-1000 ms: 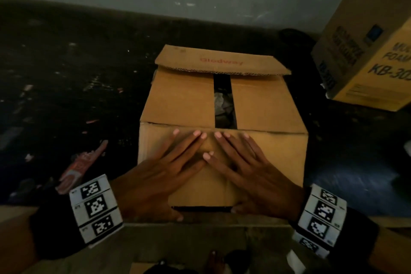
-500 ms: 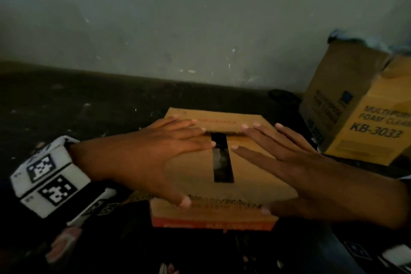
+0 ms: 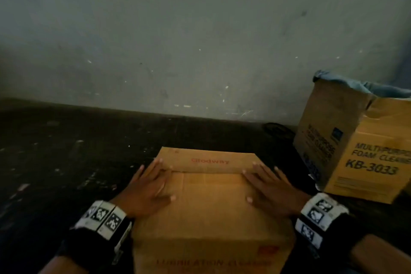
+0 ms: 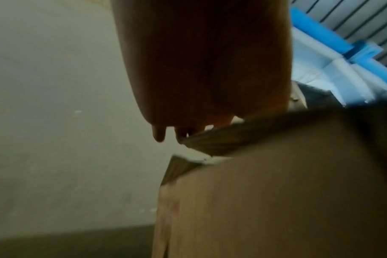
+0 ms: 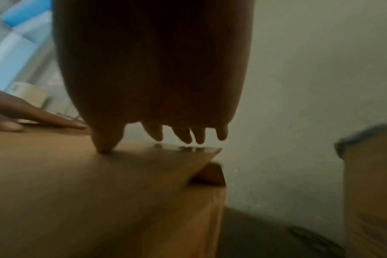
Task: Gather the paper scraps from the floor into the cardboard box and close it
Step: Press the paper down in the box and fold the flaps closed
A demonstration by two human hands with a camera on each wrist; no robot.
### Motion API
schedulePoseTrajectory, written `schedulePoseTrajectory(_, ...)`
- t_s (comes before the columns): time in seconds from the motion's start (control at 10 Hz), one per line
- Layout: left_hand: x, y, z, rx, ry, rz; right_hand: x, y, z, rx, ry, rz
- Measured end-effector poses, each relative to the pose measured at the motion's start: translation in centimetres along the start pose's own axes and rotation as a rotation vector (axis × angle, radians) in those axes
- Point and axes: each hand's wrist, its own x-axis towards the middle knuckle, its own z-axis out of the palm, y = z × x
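Note:
A brown cardboard box (image 3: pixel 209 202) sits on the dark floor in front of me with its top flaps folded flat. The far flap, printed in red, overlaps the near one. My left hand (image 3: pixel 149 187) lies flat on the box's left top side, fingers straight, tips at the far flap's edge. On the right side my right hand (image 3: pixel 269 187) lies flat in the same way. In the left wrist view the left hand's fingertips (image 4: pixel 159 136) reach past the flap edge of the box (image 4: pixel 276 200). In the right wrist view the right hand's thumb (image 5: pixel 105 143) presses the box top (image 5: pixel 77 174). No paper scraps show.
A taller cardboard box (image 3: pixel 364 144) printed "KB-3033", lined with a blue bag, stands on the floor at the right near the grey wall (image 3: pixel 200 40). The dark floor (image 3: pixel 66 151) stretches to the left, with small light specks on it.
The slot between the inner flaps is now covered by the outer flaps. Both hands moved apart from the middle to the box's left and right sides. The head view dropped lower and closer.

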Motion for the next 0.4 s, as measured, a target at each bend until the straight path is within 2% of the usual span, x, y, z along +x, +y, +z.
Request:
schedulePoseTrajectory(0.1, 0.6, -1.0, 2.4, -0.292, -0.07, -0.056, 1.0, 0.2, 3.3, 0.195, -0.096, 0.052)
schedulePoseTrajectory(0.2, 0.8, -1.4, 3.0, -0.4, -0.071, -0.061, 1.4, 0.5, 4.1, 0.286, -0.058, 0.055)
schedulePoseTrajectory(0.3, 1.0, -1.2, 2.5, -0.402, -0.089, -0.067, 1.4, 0.7, 4.3, 0.352, -0.016, 0.06)
schedulePoseTrajectory(0.4, -0.3, -0.9, 3.0, -0.557, 0.033, -0.028, 1.3, 0.4, 4.4, 0.411, 0.006, 0.067)
